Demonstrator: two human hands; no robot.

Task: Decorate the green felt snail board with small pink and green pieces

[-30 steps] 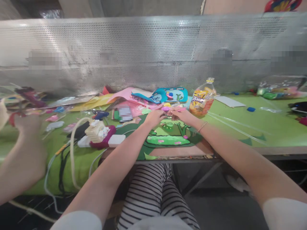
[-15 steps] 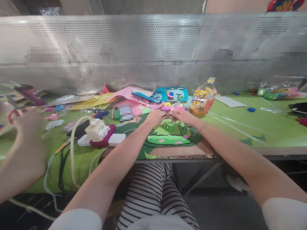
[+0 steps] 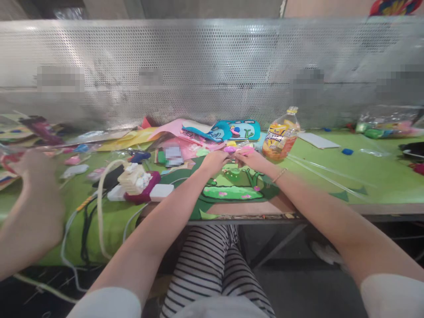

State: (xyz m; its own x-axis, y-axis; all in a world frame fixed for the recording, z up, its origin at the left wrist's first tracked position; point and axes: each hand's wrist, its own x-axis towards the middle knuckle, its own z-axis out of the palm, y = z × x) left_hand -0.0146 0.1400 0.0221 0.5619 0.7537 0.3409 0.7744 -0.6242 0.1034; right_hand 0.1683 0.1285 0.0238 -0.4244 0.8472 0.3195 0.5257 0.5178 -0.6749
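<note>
My left hand [image 3: 219, 160] and my right hand [image 3: 249, 159] nearly touch above the far part of a green board [image 3: 232, 193] with flower and plant shapes. The fingers of both are bent together; what lies between the fingertips is too small to make out. Something pink [image 3: 244, 151] shows at my right hand's fingers. Just beyond my left fingertips are a purple piece [image 3: 229, 149] and a yellow piece [image 3: 231, 143]. A small green lump [image 3: 232, 174] sits on the board below my hands.
A plastic bottle [image 3: 281, 134] stands right of my hands. Blue cut-outs [image 3: 243, 130] lie behind them. To the left are a power strip [image 3: 142, 187] with plugs and cables, and another person's hand [image 3: 36, 165] with red-handled scissors [image 3: 11, 161]. A white card [image 3: 318, 140] lies at the right.
My right hand's fingers have shifted slightly, and my left hand is nearly unchanged. The other person's hand and the scissors at the left have moved a little.
</note>
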